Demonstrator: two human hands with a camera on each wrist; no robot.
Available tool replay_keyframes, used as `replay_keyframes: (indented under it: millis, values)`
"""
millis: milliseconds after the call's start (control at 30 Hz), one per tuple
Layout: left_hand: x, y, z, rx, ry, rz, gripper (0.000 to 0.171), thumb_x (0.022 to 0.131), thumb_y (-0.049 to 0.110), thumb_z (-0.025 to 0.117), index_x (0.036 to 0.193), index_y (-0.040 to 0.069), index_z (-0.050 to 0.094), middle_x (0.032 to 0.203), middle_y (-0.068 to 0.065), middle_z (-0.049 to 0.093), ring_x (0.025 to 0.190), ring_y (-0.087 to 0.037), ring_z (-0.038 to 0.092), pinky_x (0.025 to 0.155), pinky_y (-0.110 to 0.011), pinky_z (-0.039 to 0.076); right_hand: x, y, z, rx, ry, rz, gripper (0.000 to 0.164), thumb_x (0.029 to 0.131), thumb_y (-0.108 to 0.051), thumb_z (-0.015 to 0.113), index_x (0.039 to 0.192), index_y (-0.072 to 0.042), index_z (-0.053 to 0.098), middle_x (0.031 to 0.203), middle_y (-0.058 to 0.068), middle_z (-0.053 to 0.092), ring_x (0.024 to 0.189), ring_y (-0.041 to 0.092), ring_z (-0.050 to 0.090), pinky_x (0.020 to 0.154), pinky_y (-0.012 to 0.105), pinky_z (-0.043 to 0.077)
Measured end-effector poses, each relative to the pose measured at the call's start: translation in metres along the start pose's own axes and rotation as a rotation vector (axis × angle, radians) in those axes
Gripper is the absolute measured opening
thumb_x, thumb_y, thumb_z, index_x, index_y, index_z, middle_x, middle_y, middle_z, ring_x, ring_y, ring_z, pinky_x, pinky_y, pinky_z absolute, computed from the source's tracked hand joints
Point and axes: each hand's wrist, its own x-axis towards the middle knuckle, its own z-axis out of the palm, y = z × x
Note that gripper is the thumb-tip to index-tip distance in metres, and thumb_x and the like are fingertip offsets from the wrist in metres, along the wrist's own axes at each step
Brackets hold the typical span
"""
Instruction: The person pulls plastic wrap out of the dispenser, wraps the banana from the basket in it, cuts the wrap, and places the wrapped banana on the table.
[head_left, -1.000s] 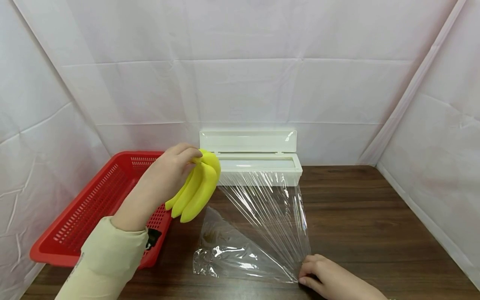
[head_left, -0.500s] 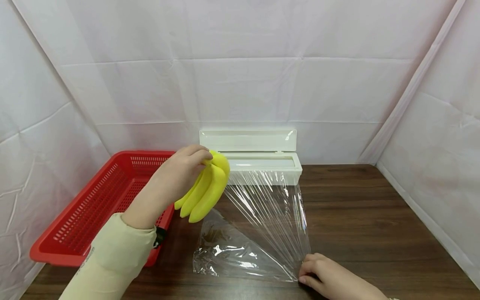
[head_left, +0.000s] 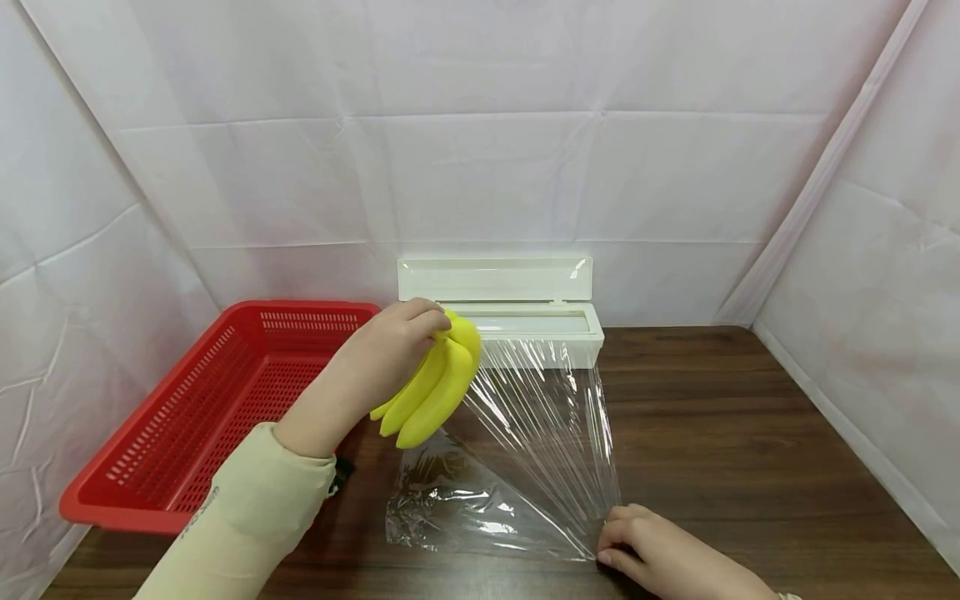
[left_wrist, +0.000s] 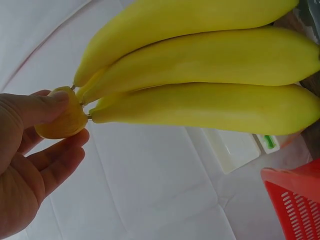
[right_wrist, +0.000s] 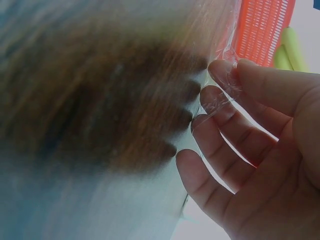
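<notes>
A bunch of smooth, curved yellow bananas [head_left: 442, 387] hangs in the air, seemingly over the left side of clear plastic film [head_left: 551, 442]. The left hand [head_left: 393, 346] pinches its rounded stem [left_wrist: 72, 120]. The right hand [head_left: 652, 546] pinches the film's near corner by the dark wood-grain counter [head_left: 712, 417]; keeping it taut should stop the thin, creased sheet clinging to itself. Beyond sits an open white dispenser [head_left: 540, 323]; leftward, a perforated red basket [head_left: 168, 421].
</notes>
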Motion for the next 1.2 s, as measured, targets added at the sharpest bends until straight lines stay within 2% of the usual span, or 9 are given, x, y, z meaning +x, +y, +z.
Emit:
replay_keyframes:
  millis: [233,600,767,1200]
  values:
    - [0.003,0.005,0.007,0.002,-0.010,0.035,0.020,0.080,-0.006,0.068,0.097,0.004,0.067,0.100,-0.008,0.066,0.094,-0.024,0.063,0.085,-0.031,0.053,0.000,-0.001,0.001,-0.001,0.007,-0.012,0.012,0.094,-0.030,0.056,0.085,-0.029,0.064,0.084,-0.025,0.048,0.079,-0.007,0.041,0.065,0.020,0.043]
    - [0.007,0.014,0.017,-0.018,-0.077,0.030,0.022,0.083,-0.006,0.065,0.100,0.006,0.068,0.103,-0.005,0.066,0.097,-0.023,0.063,0.088,-0.031,0.052,-0.001,0.000,0.000,0.003,-0.002,-0.003,0.013,0.094,-0.030,0.056,0.085,-0.028,0.065,0.085,-0.024,0.049,0.079,-0.007,0.042,0.065,0.020,0.042]
    - [0.008,0.019,0.021,-0.052,-0.120,0.011,0.025,0.084,-0.007,0.062,0.104,0.007,0.067,0.104,-0.004,0.064,0.100,-0.022,0.061,0.090,-0.031,0.050,0.000,-0.001,-0.001,0.021,-0.024,0.034,0.013,0.094,-0.031,0.056,0.085,-0.028,0.065,0.085,-0.024,0.049,0.079,-0.006,0.042,0.065,0.021,0.043]
    - [0.013,0.034,0.039,-0.028,-0.224,0.069,0.026,0.086,-0.006,0.060,0.107,0.009,0.066,0.105,-0.002,0.063,0.097,-0.020,0.059,0.086,-0.029,0.049,0.000,-0.002,0.000,0.024,-0.033,0.055,0.013,0.094,-0.032,0.057,0.085,-0.029,0.065,0.085,-0.025,0.049,0.079,-0.006,0.042,0.066,0.021,0.043]
